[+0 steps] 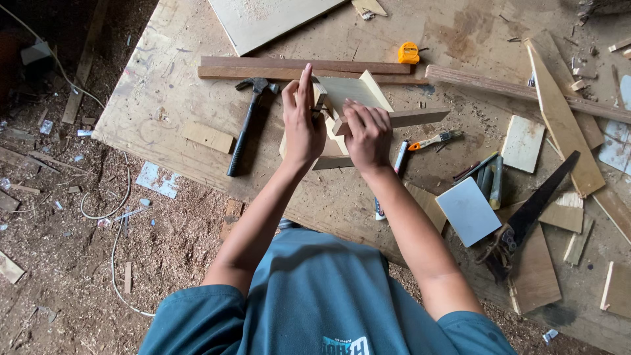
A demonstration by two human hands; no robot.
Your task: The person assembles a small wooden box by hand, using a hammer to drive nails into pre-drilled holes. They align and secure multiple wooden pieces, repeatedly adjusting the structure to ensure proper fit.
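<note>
Pale wood: a small joined assembly stands near the middle of the plywood surface. The left hand is closed flat against its side; the right hand is clamped over the top piece. A hammer lies at nine o'clock, a handsaw at four. Judgement: keep both grips firm and edges flush before fixing.

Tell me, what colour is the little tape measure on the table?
The tape measure is yellow-orange. It shows best in the head view, near the table's far edge.
</note>
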